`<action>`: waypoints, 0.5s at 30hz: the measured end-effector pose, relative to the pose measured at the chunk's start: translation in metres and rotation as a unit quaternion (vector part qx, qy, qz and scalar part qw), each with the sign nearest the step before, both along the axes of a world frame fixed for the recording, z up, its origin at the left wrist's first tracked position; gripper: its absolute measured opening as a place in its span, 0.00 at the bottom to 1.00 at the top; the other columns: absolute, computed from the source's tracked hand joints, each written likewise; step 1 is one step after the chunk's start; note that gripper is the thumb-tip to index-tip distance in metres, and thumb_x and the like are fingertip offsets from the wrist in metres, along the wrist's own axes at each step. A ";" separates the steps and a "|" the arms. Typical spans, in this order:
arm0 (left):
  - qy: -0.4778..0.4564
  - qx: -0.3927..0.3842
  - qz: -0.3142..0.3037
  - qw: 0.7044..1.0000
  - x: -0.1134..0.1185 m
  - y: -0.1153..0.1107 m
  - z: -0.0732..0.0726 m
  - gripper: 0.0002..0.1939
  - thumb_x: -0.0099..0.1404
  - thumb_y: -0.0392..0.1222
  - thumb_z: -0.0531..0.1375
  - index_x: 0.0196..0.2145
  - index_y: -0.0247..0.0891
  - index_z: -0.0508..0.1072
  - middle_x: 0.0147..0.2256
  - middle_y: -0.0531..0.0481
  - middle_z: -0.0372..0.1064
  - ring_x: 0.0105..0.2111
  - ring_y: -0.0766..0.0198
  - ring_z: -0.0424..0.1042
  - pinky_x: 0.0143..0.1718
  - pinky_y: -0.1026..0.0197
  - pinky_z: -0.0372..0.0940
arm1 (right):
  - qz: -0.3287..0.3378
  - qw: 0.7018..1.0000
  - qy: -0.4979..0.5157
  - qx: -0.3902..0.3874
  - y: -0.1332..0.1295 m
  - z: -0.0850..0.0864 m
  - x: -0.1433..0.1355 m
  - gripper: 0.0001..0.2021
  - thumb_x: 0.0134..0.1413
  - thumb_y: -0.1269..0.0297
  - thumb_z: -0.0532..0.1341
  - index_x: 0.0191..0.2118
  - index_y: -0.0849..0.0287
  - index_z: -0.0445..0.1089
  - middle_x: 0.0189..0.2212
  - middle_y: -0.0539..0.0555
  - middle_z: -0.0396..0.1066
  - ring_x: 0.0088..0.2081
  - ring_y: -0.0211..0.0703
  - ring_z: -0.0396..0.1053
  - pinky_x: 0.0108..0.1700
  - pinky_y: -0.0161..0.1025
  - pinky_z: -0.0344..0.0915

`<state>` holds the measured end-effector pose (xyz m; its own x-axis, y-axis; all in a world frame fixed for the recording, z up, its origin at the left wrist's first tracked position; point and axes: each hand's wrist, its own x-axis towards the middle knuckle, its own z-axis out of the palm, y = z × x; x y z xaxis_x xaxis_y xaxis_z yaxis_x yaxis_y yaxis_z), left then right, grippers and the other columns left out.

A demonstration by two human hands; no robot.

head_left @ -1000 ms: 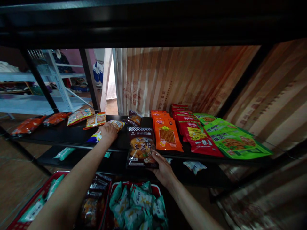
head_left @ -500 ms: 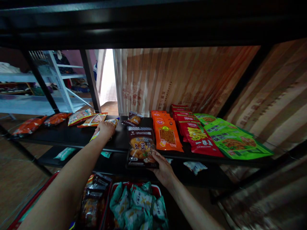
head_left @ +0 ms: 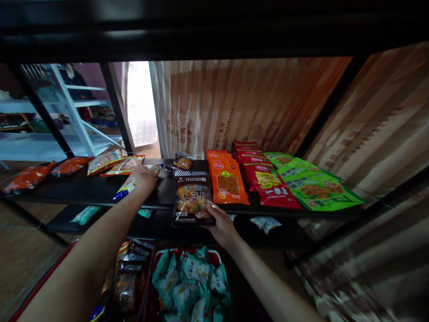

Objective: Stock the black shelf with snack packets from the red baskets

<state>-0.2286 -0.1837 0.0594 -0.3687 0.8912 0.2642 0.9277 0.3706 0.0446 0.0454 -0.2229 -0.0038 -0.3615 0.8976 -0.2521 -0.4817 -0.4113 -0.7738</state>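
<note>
Gripping a dark pack (head_left: 191, 194) by its lower corner, the right hand (head_left: 223, 223) is holding it at the shelf's (head_left: 83, 188) front edge. At the pack's ten o'clock, the left hand (head_left: 144, 179) is grasping a blue-and-white packet (head_left: 126, 187). Orange pouches (head_left: 229, 181) are lying toward two o'clock, red pouches (head_left: 273, 185) at three; a basket (head_left: 214, 257) is holding teal packets (head_left: 197, 270) at six.
</note>
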 end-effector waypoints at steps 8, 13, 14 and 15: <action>-0.409 0.146 -0.089 0.897 0.057 -0.032 -0.003 0.18 0.64 0.48 0.52 0.45 0.35 0.73 0.50 0.38 0.70 0.52 0.50 0.66 0.51 0.51 0.62 | 0.021 0.999 -0.002 0.037 0.001 -0.002 0.000 0.18 0.42 0.53 0.69 0.39 0.56 0.72 0.33 0.51 0.77 0.34 0.46 0.74 0.35 0.42 0.71; -0.720 0.112 -0.084 0.680 0.093 -0.052 -0.022 0.17 0.58 0.52 0.60 0.35 0.33 0.73 0.28 0.45 0.72 0.26 0.63 0.71 0.29 0.61 0.67 | 0.025 0.998 -0.016 0.050 -0.007 0.001 0.006 0.21 0.42 0.54 0.68 0.43 0.55 0.71 0.31 0.50 0.76 0.32 0.43 0.74 0.33 0.40 0.71; -0.756 0.120 -0.082 0.638 0.097 -0.055 -0.025 0.16 0.56 0.51 0.62 0.35 0.34 0.72 0.26 0.47 0.71 0.24 0.65 0.70 0.27 0.63 0.66 | 0.027 0.998 -0.019 0.051 -0.008 0.002 0.008 0.21 0.42 0.55 0.68 0.44 0.54 0.70 0.31 0.49 0.76 0.31 0.43 0.74 0.33 0.40 0.71; -0.774 0.131 -0.079 0.614 0.100 -0.058 -0.027 0.16 0.55 0.50 0.63 0.34 0.34 0.72 0.24 0.50 0.69 0.23 0.67 0.68 0.25 0.65 0.65 | 0.029 0.998 -0.022 0.050 -0.009 0.002 0.010 0.21 0.43 0.55 0.68 0.45 0.54 0.70 0.31 0.49 0.76 0.31 0.43 0.74 0.32 0.39 0.71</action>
